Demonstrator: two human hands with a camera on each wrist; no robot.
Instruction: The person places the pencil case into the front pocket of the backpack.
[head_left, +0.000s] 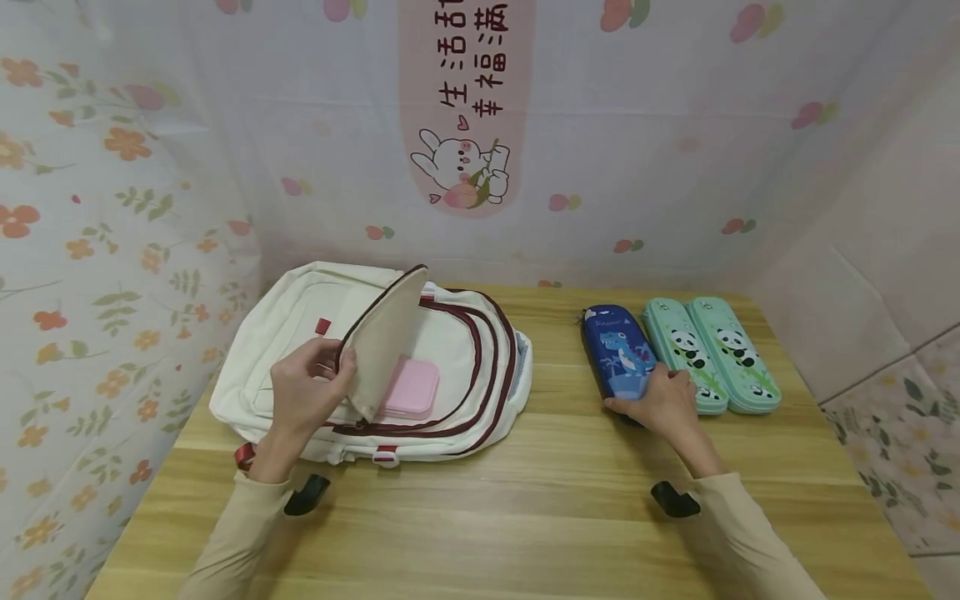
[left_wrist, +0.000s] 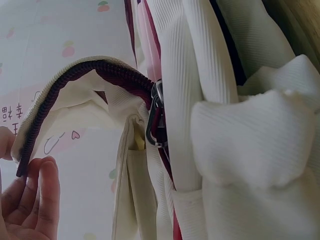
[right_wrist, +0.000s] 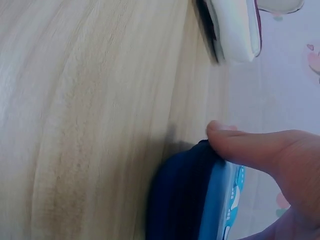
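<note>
A white backpack [head_left: 300,325] with dark red piping lies on the left of the table. My left hand [head_left: 307,379] pinches the edge of its unzipped front flap [head_left: 390,333] and holds it raised. In the left wrist view the fingers [left_wrist: 47,185] meet at the flap's dark zipper edge. Inside the opened pocket lies a pink box [head_left: 412,387], partly behind the flap. On the right, my right hand [head_left: 667,404] grips the near end of a blue dinosaur pencil case [head_left: 618,346]. The right thumb [right_wrist: 245,147] lies over the case's edge in the right wrist view.
Two mint-green panda pencil cases [head_left: 678,333] [head_left: 731,342] lie side by side, right of the blue one. The wooden table [head_left: 495,517] ends at a printed curtain [head_left: 315,167] behind. Black straps show at both wrists.
</note>
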